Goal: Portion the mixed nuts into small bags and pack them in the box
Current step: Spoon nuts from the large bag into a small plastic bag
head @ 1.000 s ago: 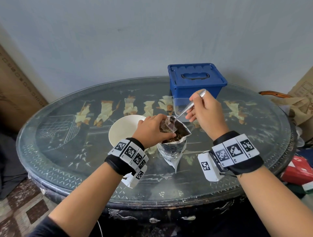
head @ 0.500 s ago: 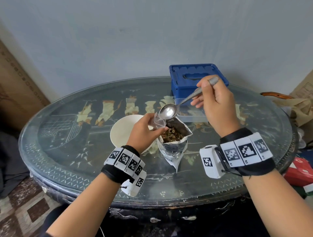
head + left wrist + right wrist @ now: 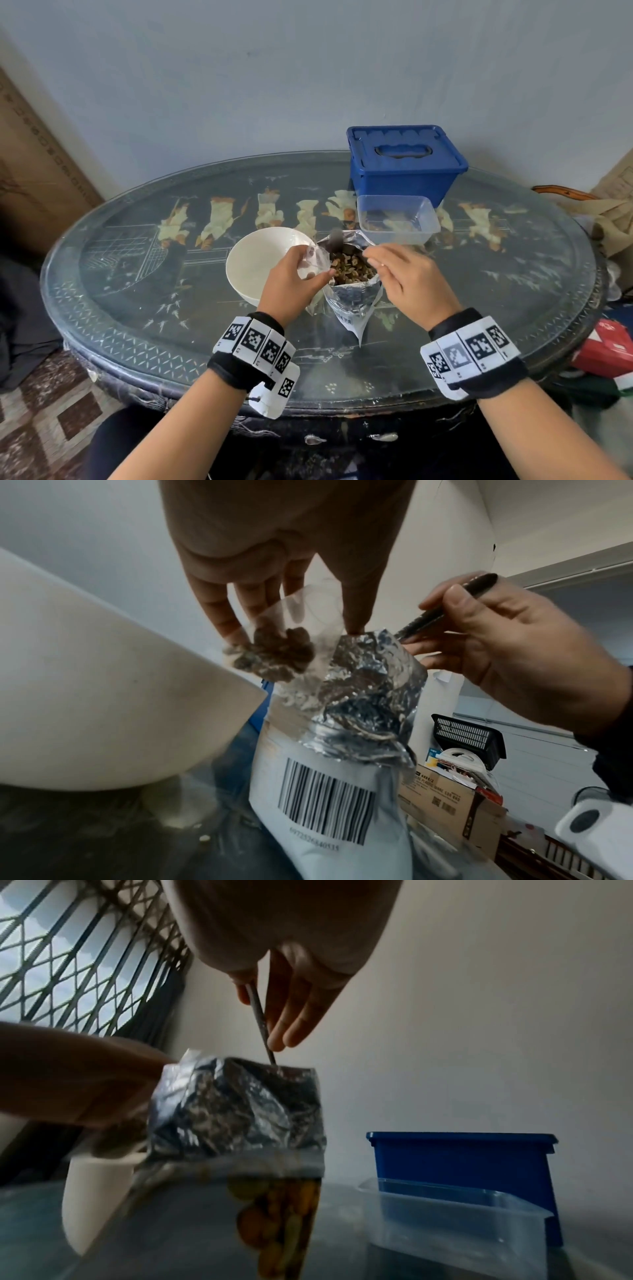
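Glass-topped table (image 3: 137, 308) under me — my right hand (image 3: 407, 281) has dipped its pinched spoon (image 3: 260, 1023) back into the foil pouch (image 3: 352, 294) for more; left hand (image 3: 291, 284) pinches the small bag (image 3: 301, 642), nuts (image 3: 277, 656) inside — filling continues.

head view looks down; wrist views sit low, close, sharing the foil pouch (image 3: 352, 291).

The nut pouch (image 3: 329, 799) bore a barcode with digits beneath that looked like 6972526840535, somewhat blurred. A cardboard carton (image 3: 445, 802) behind it carried print reading roughly "6880/2" and "PLASTIC", the rest too smeared to read. Square coded markers lined both wristbands (image 3: 255, 342).
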